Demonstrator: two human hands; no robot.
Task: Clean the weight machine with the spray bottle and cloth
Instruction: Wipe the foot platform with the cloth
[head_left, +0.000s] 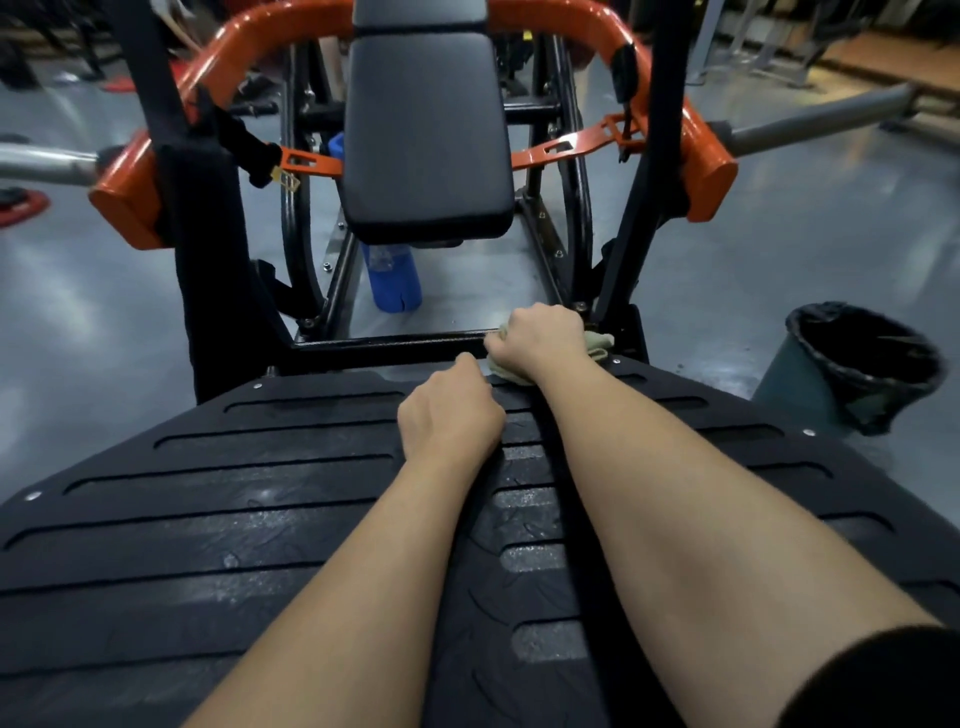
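Note:
The weight machine fills the view: a black ribbed foot plate (218, 519) in front, a black padded seat (426, 135) beyond it and orange arms (711, 166) at the sides. My right hand (540, 338) grips a pale green cloth (597, 345) pressed on the black crossbar (384, 345) at the plate's far edge. My left hand (447, 415) lies with curled fingers on the top of the foot plate, just left of the right hand, holding nothing I can see. A blue bottle (392, 280) stands on the floor under the seat; its top is hidden.
A grey bin with a black liner (862, 364) stands on the floor at the right. Steel bars (810, 122) stick out from both orange arms. Red weight plates (21, 205) lie on the glossy grey floor at the left.

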